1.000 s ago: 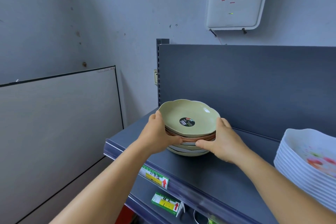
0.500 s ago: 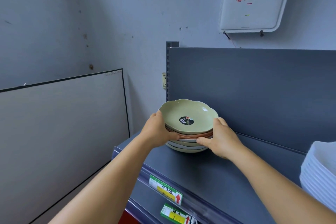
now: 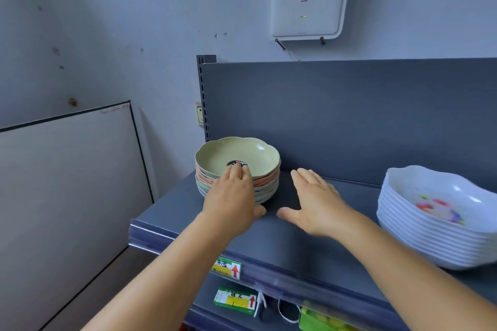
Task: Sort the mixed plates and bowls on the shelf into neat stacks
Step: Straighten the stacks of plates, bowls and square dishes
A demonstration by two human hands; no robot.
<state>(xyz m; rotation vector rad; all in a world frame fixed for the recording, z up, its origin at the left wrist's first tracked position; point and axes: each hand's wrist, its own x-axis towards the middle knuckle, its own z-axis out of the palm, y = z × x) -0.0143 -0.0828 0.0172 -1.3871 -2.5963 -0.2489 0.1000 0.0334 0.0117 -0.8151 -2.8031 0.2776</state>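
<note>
Stack of scalloped bowls [image 3: 238, 172] sits at shelf [image 3: 309, 239] left end, close to back panel [image 3: 349, 115], green bowl [image 3: 236, 154] on top. I judge corner spot chosen to keep stack out of the way.

My left hand [image 3: 232, 197] lies over stack's near rim, fingers [image 3: 236, 173] straight, reaching into top bowl by black sticker [image 3: 236, 163]; likely steadying or squaring it. Gripping nothing.

My right hand [image 3: 313, 203] hovers just right of stack, fingers spread flat, no contact.

White floral bowls [image 3: 435, 217] stacked well apart at right; kinds kept separate.

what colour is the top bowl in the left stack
Pale green, with a dark round sticker inside: top bowl, head view.
</note>
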